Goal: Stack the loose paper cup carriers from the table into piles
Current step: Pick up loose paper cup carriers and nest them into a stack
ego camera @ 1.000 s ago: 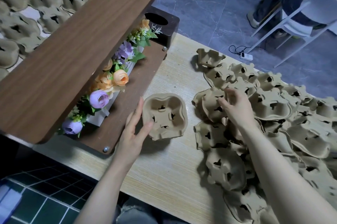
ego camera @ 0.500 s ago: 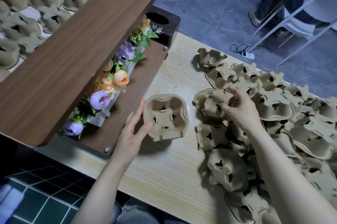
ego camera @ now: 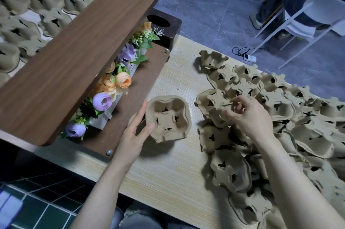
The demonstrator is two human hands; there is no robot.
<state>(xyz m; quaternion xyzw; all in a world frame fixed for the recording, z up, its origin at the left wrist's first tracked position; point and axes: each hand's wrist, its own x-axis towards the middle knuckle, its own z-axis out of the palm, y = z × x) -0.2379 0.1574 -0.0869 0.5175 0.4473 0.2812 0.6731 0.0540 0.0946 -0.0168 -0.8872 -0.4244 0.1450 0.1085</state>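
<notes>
Nearest the camera, the pale wood-grain table [ego camera: 168,178] carries a small pile of nested cup carriers [ego camera: 168,118] standing alone toward its left side: moulded brown pulp, wavy-rimmed, with 4 cup wells and dark cut-outs at their bottoms. The left hand [ego camera: 135,135] steadies this pile, its grip spread with straight fingers along the left wall and the thumb pressed to the near rim. To the right, the right hand [ego camera: 250,116] has its grip curled and pinching the rim of 1 loose carrier [ego camera: 212,102], which is tilted up above the heap of loose carriers [ego camera: 308,131] (same brown pulp, lying overlapped at all angles) that covers the table's right part. Beyond the left hand a dark wooden shelf unit [ego camera: 78,57] holds purple and orange artificial flowers [ego camera: 115,87]. Farther left, more carriers [ego camera: 33,12] lie spread on another surface, and at far right a white chair [ego camera: 313,16] stands on the grey floor.
</notes>
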